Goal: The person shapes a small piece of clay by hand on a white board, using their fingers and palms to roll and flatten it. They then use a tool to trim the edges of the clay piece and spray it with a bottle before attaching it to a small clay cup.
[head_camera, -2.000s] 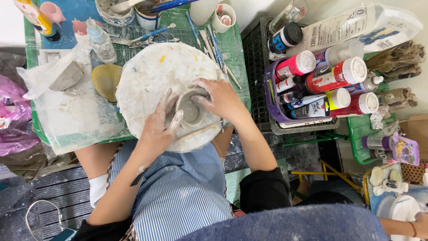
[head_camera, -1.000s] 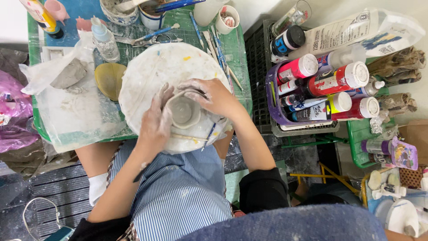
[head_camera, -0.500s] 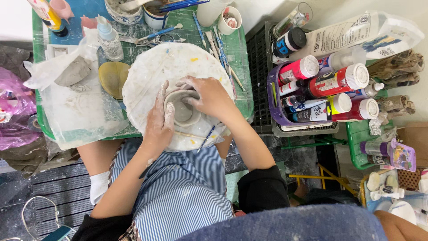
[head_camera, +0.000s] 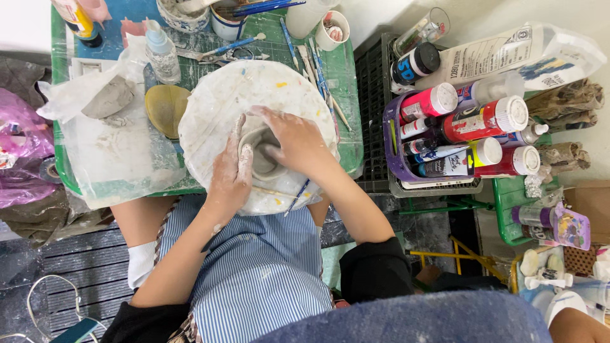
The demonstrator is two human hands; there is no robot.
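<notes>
At the far left a pink plastic bag [head_camera: 16,152] lies on the floor beside the green cutting mat [head_camera: 343,63] that covers the low table. On the mat's left part a grey lump of raw clay [head_camera: 109,98] sits on a crumpled sheet of clear plastic [head_camera: 108,159], with a small clear spray bottle [head_camera: 160,54] standing just behind it and a shallow yellow-brown dish [head_camera: 165,109] just to its right. That dish touches the edge of the round white paint-flecked turntable [head_camera: 222,95], which fills the middle of the mat. Near the front of the turntable stands the small grey clay bowl [head_camera: 260,162], open side up. The left hand [head_camera: 230,171], dusted with pale clay, curves around the bowl's left wall, fingers pressed together and the thumb lying along the rim. The right hand [head_camera: 295,143] covers the bowl's right side; its fingers are bent close together over the rim, the tips hidden inside the bowl. A thin blue-tipped brush [head_camera: 296,195] lies on the turntable just below the right wrist. More brushes and modelling tools [head_camera: 311,60] lie along the mat's right part. Beyond the mat, a purple plastic basket [head_camera: 397,159] holds red, white-capped paint bottles [head_camera: 483,121] lying on their sides
</notes>
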